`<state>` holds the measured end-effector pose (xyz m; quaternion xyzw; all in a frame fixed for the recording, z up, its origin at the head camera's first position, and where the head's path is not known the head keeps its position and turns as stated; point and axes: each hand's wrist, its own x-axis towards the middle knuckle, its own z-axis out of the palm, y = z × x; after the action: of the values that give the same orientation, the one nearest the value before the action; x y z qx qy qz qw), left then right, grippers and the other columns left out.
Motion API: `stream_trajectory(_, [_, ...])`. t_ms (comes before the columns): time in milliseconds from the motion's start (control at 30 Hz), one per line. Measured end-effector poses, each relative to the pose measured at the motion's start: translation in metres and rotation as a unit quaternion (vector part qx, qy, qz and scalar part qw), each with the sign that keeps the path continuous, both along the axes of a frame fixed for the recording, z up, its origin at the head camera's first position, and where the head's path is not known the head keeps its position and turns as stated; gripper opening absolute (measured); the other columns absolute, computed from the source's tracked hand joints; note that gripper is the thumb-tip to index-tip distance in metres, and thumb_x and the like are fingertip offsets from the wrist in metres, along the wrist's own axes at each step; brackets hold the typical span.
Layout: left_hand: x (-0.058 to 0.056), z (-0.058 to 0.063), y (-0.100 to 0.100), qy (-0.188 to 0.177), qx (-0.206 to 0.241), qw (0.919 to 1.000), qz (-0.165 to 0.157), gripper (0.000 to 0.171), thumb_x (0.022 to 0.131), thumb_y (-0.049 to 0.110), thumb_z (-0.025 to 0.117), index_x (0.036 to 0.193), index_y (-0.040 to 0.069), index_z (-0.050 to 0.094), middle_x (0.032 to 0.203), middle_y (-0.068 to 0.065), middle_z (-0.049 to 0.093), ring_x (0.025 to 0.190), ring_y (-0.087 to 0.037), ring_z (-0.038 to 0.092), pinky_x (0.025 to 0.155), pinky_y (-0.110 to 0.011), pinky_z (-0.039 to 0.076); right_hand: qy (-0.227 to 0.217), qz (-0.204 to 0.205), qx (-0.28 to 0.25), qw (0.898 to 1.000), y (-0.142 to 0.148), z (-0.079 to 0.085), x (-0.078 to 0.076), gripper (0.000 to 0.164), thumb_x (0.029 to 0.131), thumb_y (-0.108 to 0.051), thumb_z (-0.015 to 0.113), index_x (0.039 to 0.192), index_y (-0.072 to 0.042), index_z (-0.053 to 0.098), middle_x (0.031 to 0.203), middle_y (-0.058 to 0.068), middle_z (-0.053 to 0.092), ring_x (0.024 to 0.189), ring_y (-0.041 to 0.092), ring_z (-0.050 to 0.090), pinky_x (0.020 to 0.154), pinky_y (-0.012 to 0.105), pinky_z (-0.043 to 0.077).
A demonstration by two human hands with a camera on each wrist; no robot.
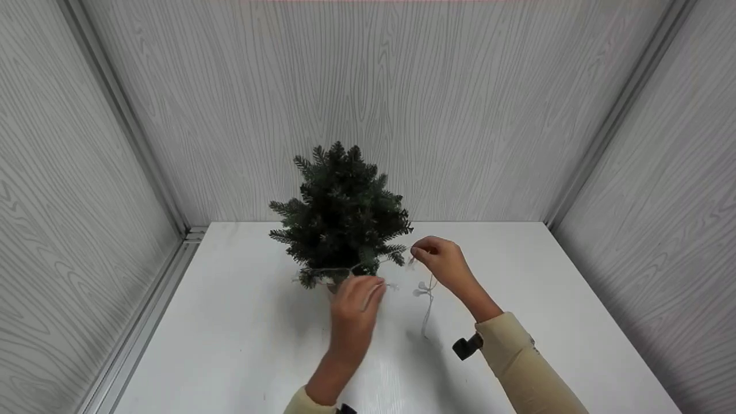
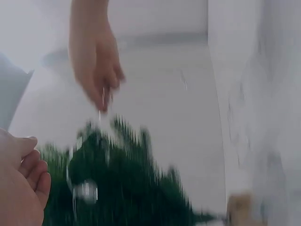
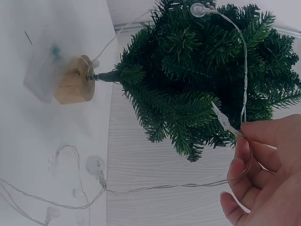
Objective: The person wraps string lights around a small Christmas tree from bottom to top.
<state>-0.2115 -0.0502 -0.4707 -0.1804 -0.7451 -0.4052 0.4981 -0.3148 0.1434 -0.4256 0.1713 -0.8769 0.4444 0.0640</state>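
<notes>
A small artificial Christmas tree [image 1: 339, 213] stands toward the back of the white table. A string of clear fairy lights [image 3: 169, 187] runs across its lower branches, and its loose end hangs below my right hand [image 1: 445, 264]. Thumb and fingers of that hand pinch the wire right of the tree, beside an icicle-shaped bulb [image 3: 223, 117]. In front of the trunk is my left hand [image 1: 353, 302], blurred, with fingers bent. Seen from the left wrist, its thumb and fingers [image 2: 35, 172] are apart, and no wire shows between them.
The tree's round wooden base [image 3: 75, 87] rests on the white table [image 1: 241, 322]. Grey wood-grain panels [image 1: 460, 115] enclose the back and both sides. More bulbs [image 3: 95, 165] lie along the slack wire.
</notes>
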Motion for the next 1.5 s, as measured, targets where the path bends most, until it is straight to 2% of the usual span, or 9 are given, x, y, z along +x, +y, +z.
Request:
stream_trajectory(133, [-0.012,0.002,0.040,-0.028,-0.003,0.9993,-0.025,0.018,0.089,0.009,0.077,0.107,0.010,0.074,0.102,-0.001,0.069,0.096,-0.014,0.066,0.082,-0.025,0.056,0.009,0.008,-0.009,1.000,0.002,-0.001,0.000,0.016,0.100,-0.019,0.066,0.107,-0.008,0.075,0.097,0.007,0.074,0.089,0.019,0.067,0.080,0.040,0.054])
stream_trajectory(267, [-0.028,0.003,0.063,-0.073,0.018,0.9965,-0.037,0.021,0.096,0.013,0.070,0.116,0.007,0.072,0.102,-0.003,0.068,0.094,-0.015,0.066,0.079,-0.027,0.056,0.023,0.026,-0.011,0.999,0.004,-0.002,0.000,0.016,0.100,-0.014,0.065,0.107,-0.004,0.075,0.099,0.010,0.074,0.089,0.021,0.068,0.080,0.040,0.055])
stream_trajectory(467, [-0.045,0.003,0.076,-0.152,0.051,0.9859,-0.050,0.030,0.102,0.017,0.062,0.129,0.004,0.066,0.113,-0.006,0.069,0.100,-0.017,0.066,0.084,-0.028,0.056,0.053,0.040,-0.013,0.998,0.011,-0.003,0.000,0.013,0.099,-0.007,0.064,0.104,-0.003,0.075,0.095,0.009,0.073,0.085,0.017,0.065,0.075,0.029,0.053])
stream_trajectory(667, [-0.047,0.002,0.077,-0.182,0.063,0.9808,-0.028,0.032,0.103,0.020,0.060,0.131,0.003,0.065,0.106,-0.004,0.068,0.093,-0.016,0.065,0.079,-0.030,0.056,0.071,0.065,-0.014,0.995,0.016,-0.001,0.005,0.011,0.100,-0.006,0.062,0.100,-0.005,0.073,0.091,0.005,0.070,0.083,0.015,0.058,0.074,0.030,0.049])
stream_trajectory(800, [-0.045,0.003,0.076,-0.164,0.061,0.9845,-0.008,0.029,0.104,0.018,0.058,0.127,0.004,0.068,0.100,-0.004,0.068,0.087,-0.014,0.063,0.074,-0.029,0.055,0.078,0.076,-0.028,0.994,0.017,0.000,0.009,0.010,0.100,-0.005,0.061,0.099,-0.006,0.071,0.093,0.009,0.068,0.085,0.014,0.058,0.077,0.030,0.049])
stream_trajectory(967, [-0.042,0.005,0.078,-0.087,0.045,0.9949,0.023,0.017,0.101,0.013,0.063,0.111,0.004,0.073,0.099,-0.005,0.072,0.088,-0.015,0.067,0.074,-0.026,0.057,0.091,0.074,-0.055,0.992,0.016,0.000,0.013,0.008,0.100,-0.005,0.061,0.096,-0.006,0.069,0.090,0.011,0.067,0.082,0.012,0.055,0.075,0.028,0.047])
stream_trajectory(1167, [-0.039,0.007,0.081,-0.021,0.036,0.9972,0.062,0.010,0.095,0.006,0.070,0.103,0.003,0.074,0.092,-0.005,0.073,0.082,-0.015,0.067,0.070,-0.025,0.056,0.106,0.088,-0.071,0.988,0.014,0.003,0.017,0.007,0.100,-0.007,0.060,0.096,-0.006,0.067,0.091,0.009,0.065,0.082,0.011,0.054,0.075,0.027,0.046])
stream_trajectory(1300, [-0.041,0.009,0.082,-0.024,0.051,0.9970,0.053,0.010,0.095,0.007,0.069,0.103,0.003,0.075,0.092,-0.005,0.074,0.081,-0.016,0.068,0.070,-0.025,0.057,0.111,0.087,-0.075,0.987,0.014,0.003,0.017,0.007,0.100,-0.006,0.061,0.097,-0.005,0.067,0.092,0.005,0.065,0.083,0.013,0.054,0.076,0.028,0.046])
stream_trajectory(1500, [-0.048,0.002,0.085,-0.075,0.099,0.9922,0.013,0.016,0.100,0.011,0.064,0.108,0.003,0.074,0.099,-0.007,0.075,0.087,-0.017,0.069,0.073,-0.028,0.058,0.117,0.056,-0.070,0.989,0.014,0.001,0.015,0.006,0.099,-0.005,0.063,0.099,-0.005,0.069,0.093,0.007,0.067,0.085,0.013,0.057,0.078,0.030,0.047])
